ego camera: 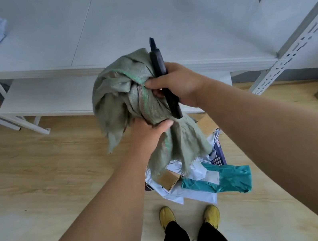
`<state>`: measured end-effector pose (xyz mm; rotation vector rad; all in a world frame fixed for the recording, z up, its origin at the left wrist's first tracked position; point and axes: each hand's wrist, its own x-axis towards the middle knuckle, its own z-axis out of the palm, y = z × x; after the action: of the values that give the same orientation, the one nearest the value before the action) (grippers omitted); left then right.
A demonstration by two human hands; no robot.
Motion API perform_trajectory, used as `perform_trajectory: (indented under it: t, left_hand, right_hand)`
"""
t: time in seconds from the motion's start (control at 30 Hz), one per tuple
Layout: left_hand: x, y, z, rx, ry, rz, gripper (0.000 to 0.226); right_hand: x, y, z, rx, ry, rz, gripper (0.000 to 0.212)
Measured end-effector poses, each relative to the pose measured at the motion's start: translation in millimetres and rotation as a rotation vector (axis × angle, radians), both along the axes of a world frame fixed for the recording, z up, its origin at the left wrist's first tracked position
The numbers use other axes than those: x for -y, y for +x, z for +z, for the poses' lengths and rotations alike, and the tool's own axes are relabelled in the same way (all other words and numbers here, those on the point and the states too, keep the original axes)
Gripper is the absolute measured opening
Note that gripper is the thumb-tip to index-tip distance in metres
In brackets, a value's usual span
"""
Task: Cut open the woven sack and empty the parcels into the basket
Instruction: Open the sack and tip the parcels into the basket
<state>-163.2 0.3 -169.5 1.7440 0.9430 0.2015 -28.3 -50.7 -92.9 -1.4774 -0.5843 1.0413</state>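
Both hands squeeze the green sack (pixel 128 96) in the air. Left hand (pixel 147 131) grips underneath. Right hand (pixel 179 84) pinches sack and black knife (pixel 162 73) together (blade up). Parcels (pixel 216 178) lie below in the basket (pixel 219 153).

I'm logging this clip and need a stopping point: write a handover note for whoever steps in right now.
Left hand: gripping the bunched green woven sack from below.
Right hand: holding a black utility knife and pinching the sack with its fingers.
Parcels: teal mailer, cardboard box and white mailers lie heaped below, over the blue basket, which is mostly hidden.
Done: the sack looks limp and emptied.
Left: put the sack and knife down; check that no parcels missed the basket.
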Motion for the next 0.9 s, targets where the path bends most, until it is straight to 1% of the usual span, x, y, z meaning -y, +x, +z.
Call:
perform_trajectory:
  t: [0.07,0.13,0.17,0.23,0.3,0.4,0.5,0.53,0.57,0.67,0.73,0.8,0.9]
  left_hand:
    - [6.8,8.8,-2.2,0.056,-0.096,0.024,0.043]
    - [14.4,11.8,-9.0,0.056,-0.142,0.085,0.034]
    - [16.8,12.4,-11.3,0.036,-0.143,0.132,0.034]
    - [17.7,13.8,-16.1,0.011,-0.136,0.224,0.039]
    - [12.9,15.7,-17.1,0.019,-0.197,0.306,0.044]
    - [1.4,18.2,-15.1,-0.001,-0.266,0.359,0.045]
    - [-0.1,20.5,-14.7,0.018,-0.254,0.317,0.042]
    - [1.6,21.1,-13.8,0.018,-0.250,0.313,0.043]
    - [3.1,21.8,-13.2,0.020,-0.245,0.313,0.044]
    - [4.0,25.0,-9.3,0.072,-0.193,0.292,0.044]
    - [1.0,28.9,0.2,0.121,-0.105,0.286,0.041]
    - [-6.9,34.0,11.6,0.181,-0.019,0.264,0.040]
    - [-19.1,39.5,24.4,0.205,0.007,0.224,0.047]
  right_hand:
    - [2.3,-1.3,-5.8,-0.090,-0.001,-0.017,0.012]
    - [6.9,-1.9,-11.7,-0.112,-0.024,-0.040,0.007]
    - [9.1,-2.1,-14.0,-0.097,-0.040,-0.059,0.005]
    - [13.2,-0.5,-20.2,0.024,-0.104,-0.114,0.030]
    - [21.9,-0.6,-29.6,0.202,-0.196,-0.150,0.049]
    - [41.7,-10.9,-48.5,0.381,-0.359,-0.065,0.060]
    - [51.7,-26.4,-71.9,0.487,-0.482,-0.019,0.069]
    - [51.9,-30.4,-78.5,0.511,-0.497,-0.029,0.069]
    - [51.0,-32.7,-83.5,0.520,-0.510,-0.054,0.065]
    - [42.0,-28.8,-86.1,0.511,-0.527,-0.160,0.032]
    - [33.9,-21.3,-79.9,0.487,-0.453,-0.237,0.020]
    - [25.8,-12.9,-70.4,0.475,-0.346,-0.291,0.021]
    - [15.6,-5.0,-55.9,0.508,-0.289,-0.273,0.026]
